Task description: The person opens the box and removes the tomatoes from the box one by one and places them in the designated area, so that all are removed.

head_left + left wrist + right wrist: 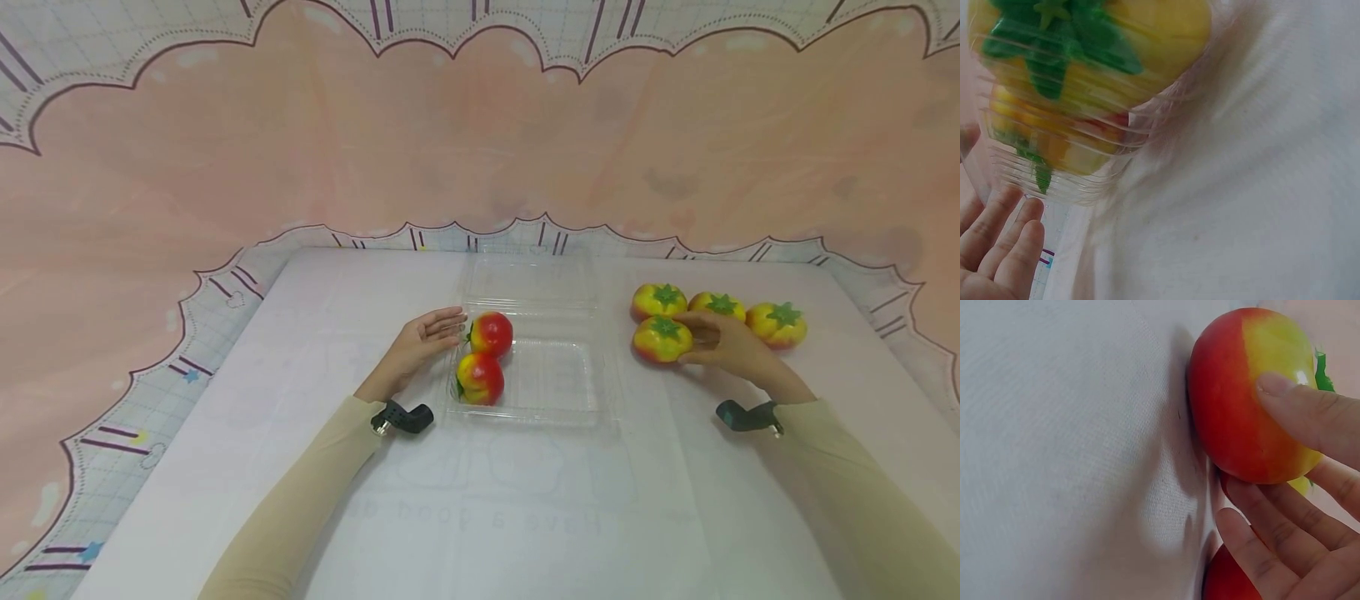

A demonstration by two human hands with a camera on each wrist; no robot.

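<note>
In the head view, my right hand (723, 343) pinches a red-and-yellow toy tomato (662, 340) with a green leafy top. Its thumb (1300, 403) presses the side of that tomato (1229, 394) in the right wrist view, with fingers around the far side. My left hand (420, 343) is at the left wall of a clear plastic box (555, 375), its fingers (1019, 250) extended and the tips near or touching the ribbed wall. Inside the box, along its left side, two toy tomatoes lie tipped over, a farther one (492, 333) and a nearer one (482, 379).
Three more toy tomatoes stand close by the right hand: one behind (651, 298), one in the middle (708, 302) and one at the right (776, 327). The box's clear lid (528, 279) lies folded back. A white cloth (480, 517) covers the table.
</note>
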